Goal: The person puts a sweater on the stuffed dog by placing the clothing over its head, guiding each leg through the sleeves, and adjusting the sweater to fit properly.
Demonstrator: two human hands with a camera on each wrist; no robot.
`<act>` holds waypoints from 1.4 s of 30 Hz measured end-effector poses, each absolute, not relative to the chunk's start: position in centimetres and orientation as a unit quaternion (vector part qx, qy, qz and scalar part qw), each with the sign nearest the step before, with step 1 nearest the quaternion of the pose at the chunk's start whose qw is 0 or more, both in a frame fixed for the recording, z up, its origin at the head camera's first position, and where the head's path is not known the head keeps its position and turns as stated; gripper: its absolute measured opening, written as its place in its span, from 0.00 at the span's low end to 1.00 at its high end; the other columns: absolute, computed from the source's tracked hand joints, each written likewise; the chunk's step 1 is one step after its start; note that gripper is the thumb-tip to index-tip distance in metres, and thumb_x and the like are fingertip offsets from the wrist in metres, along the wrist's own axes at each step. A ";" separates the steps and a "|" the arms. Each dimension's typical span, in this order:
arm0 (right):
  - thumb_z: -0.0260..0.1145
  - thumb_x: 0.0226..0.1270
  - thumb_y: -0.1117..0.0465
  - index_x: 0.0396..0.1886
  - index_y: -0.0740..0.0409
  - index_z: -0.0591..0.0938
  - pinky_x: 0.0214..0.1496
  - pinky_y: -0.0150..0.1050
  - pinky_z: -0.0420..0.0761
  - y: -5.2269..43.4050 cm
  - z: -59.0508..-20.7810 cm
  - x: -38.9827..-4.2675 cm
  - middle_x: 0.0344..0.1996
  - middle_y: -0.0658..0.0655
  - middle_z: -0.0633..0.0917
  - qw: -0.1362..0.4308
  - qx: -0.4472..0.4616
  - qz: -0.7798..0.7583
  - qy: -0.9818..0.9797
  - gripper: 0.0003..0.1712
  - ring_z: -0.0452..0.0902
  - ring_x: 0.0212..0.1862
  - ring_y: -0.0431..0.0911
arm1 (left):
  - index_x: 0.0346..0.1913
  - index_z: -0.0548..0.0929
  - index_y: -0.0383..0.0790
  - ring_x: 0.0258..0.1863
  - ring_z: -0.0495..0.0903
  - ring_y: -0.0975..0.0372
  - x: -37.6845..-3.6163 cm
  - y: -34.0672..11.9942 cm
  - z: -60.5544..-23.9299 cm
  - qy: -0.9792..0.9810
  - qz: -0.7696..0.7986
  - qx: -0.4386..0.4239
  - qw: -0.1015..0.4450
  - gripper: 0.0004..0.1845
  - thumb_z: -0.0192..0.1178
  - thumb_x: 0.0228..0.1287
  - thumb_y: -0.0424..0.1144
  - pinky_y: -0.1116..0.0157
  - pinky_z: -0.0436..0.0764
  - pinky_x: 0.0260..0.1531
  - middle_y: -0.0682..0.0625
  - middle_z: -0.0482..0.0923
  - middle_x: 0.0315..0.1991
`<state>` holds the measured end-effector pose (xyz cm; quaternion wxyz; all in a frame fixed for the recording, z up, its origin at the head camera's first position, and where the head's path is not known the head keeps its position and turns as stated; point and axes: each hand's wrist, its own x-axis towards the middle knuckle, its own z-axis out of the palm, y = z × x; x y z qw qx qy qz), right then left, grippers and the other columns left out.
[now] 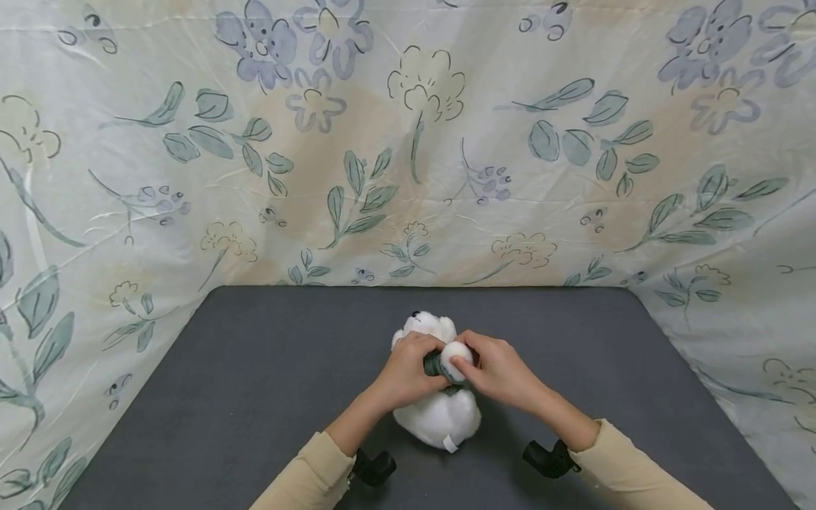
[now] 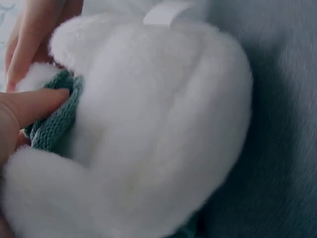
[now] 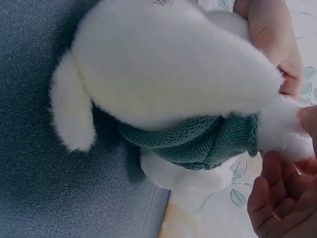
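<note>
A white plush toy (image 1: 438, 414) lies on the dark grey table (image 1: 255, 397), its head pointing away from me. It wears a green knitted sweater (image 1: 436, 365). My left hand (image 1: 426, 354) grips the toy at the sweater; in the left wrist view a thumb (image 2: 34, 105) presses on the green knit (image 2: 54, 121) beside the white fur (image 2: 158, 129). My right hand (image 1: 468, 361) pinches a white plush arm (image 1: 456, 352) that sticks out of the sweater sleeve (image 3: 233, 136). In the right wrist view that arm (image 3: 285, 131) lies between curled fingers (image 3: 277, 198), with the toy's body (image 3: 173, 64) above.
A floral cloth (image 1: 408, 156) stands behind the table and hangs down both sides. Black wrist camera mounts (image 1: 372, 467) (image 1: 548, 459) sit under my cream sleeves near the table's front edge. Bare grey table surface spreads to the left and right of the toy.
</note>
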<state>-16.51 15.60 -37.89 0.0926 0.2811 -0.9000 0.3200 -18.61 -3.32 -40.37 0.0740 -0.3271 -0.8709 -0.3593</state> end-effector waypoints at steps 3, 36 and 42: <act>0.64 0.62 0.59 0.37 0.52 0.78 0.23 0.28 0.71 15.7 -38.0 -16.5 0.24 0.43 0.77 0.102 0.280 0.318 -0.900 0.05 0.67 0.21 0.31 | 0.40 0.82 0.48 0.44 0.72 0.61 -18.8 -3.4 -40.2 -0.888 -0.302 -0.336 0.084 0.14 0.69 0.48 0.45 0.56 0.68 0.47 0.58 0.81 0.39; 0.65 0.61 0.59 0.38 0.49 0.78 0.24 0.28 0.71 16.6 -38.1 -16.3 0.23 0.42 0.75 0.098 0.266 0.312 -0.907 0.07 0.67 0.22 0.33 | 0.61 0.72 0.47 0.60 0.68 0.55 -15.8 -6.6 -42.2 -0.906 -0.303 -0.269 0.121 0.34 0.68 0.50 0.52 0.49 0.66 0.56 0.50 0.68 0.62; 0.65 0.61 0.59 0.39 0.49 0.78 0.24 0.29 0.71 16.7 -38.3 -16.2 0.24 0.42 0.75 0.100 0.260 0.325 -0.904 0.07 0.68 0.23 0.36 | 0.57 0.74 0.48 0.43 0.80 0.60 -14.8 -8.0 -43.3 -0.912 -0.349 -0.191 0.100 0.28 0.68 0.51 0.48 0.61 0.78 0.36 0.51 0.79 0.49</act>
